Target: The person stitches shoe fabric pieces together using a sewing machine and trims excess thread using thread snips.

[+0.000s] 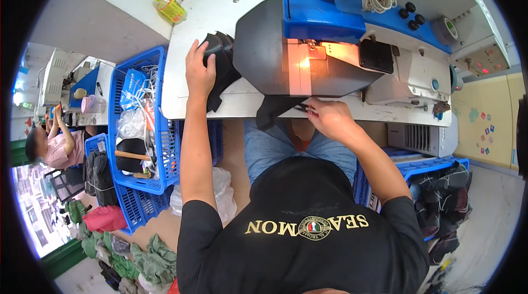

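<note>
My left hand (199, 74) rests at the left edge of a stack of curved black pieces (223, 57) on the white table, thumb and fingers apart. Right of the stack is the dark bed plate (258, 46) of a blue and white sewing machine (324, 16), its lamp lighting the needle area. A black fabric piece (275, 110) hangs over the table's front edge, below the plate. At its right end my right hand (333, 119) is closed, with thin dark prongs at its fingertips; whether these are a small tool or part of the piece I cannot make out.
A yellow-labelled bottle (170, 9) stands at the table's back left. Blue crates (168, 145) with bags and a wooden-handled tool flank my left. A black phone-like slab (376, 56) lies by the machine. Another crate (418, 166) sits at right. Another person (60, 145) sits far left.
</note>
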Demonstrator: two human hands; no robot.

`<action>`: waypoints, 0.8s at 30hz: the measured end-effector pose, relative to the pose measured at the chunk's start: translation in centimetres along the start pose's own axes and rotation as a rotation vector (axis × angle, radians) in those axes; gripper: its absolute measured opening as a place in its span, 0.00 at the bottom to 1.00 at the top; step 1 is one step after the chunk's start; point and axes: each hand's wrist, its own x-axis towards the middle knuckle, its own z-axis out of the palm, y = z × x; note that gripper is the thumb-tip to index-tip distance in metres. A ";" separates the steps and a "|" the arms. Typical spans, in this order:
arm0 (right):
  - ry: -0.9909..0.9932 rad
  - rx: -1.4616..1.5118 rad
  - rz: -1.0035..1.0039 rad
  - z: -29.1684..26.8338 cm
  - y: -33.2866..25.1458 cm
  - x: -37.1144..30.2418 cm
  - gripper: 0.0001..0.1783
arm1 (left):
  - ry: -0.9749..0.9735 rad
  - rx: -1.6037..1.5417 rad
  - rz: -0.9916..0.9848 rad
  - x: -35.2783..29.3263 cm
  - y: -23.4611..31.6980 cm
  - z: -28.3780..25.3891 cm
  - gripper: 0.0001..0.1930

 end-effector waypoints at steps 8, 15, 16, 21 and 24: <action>0.218 -0.052 0.017 4.1 3.3 0.1 0.11 | 0.061 -0.031 -0.370 -0.2 -1.8 1.0 0.26; 0.156 0.029 0.117 3.6 2.6 0.5 0.13 | -0.039 0.241 -0.100 -1.1 0.6 1.4 0.24; 0.148 0.051 0.155 3.6 2.5 0.6 0.13 | 0.058 0.344 -0.011 -1.0 1.2 1.6 0.22; 0.098 0.355 0.254 3.7 3.4 1.3 0.15 | 0.006 0.020 0.272 -1.9 4.7 2.2 0.18; 0.066 0.536 0.295 3.6 3.0 1.6 0.16 | -0.289 -0.116 0.251 -5.5 6.9 4.7 0.16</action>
